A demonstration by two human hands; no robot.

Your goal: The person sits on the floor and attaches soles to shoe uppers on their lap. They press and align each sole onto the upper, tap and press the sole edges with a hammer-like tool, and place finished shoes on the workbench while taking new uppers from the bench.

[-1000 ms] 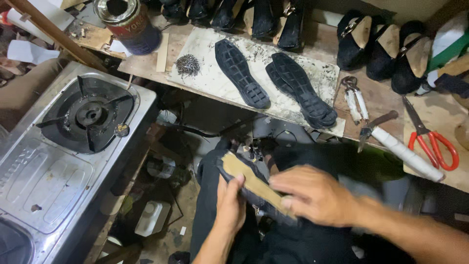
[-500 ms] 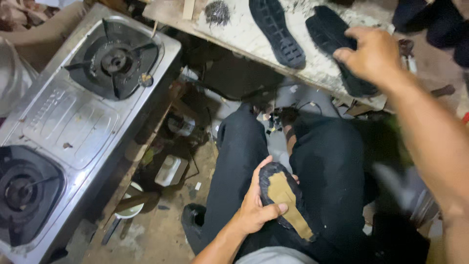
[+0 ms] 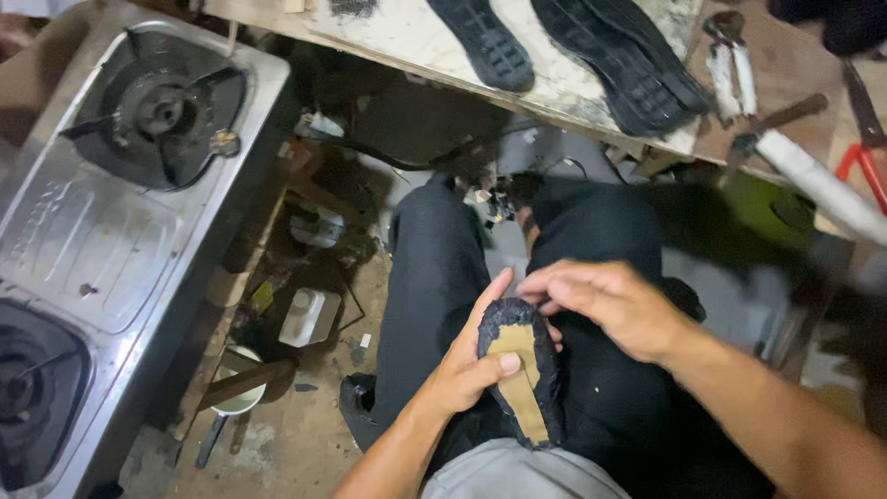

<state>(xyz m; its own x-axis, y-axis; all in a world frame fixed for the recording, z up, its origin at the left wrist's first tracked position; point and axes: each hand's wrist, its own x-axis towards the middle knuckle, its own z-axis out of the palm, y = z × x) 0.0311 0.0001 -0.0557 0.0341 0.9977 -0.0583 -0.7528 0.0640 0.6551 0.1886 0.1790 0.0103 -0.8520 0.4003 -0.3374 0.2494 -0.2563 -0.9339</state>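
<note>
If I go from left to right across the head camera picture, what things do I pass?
Silver two-burner gas stove → small white plastic container on the floor → left hand → black shoe upper with tan insole → right hand → white-wrapped tool handle on the wooden bench.

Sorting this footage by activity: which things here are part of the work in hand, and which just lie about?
In hand:
left hand
right hand
shoe upper with tan insole

Lying about:
two black soles on the workbench
pliers
red-handled scissors
gas stove
</note>
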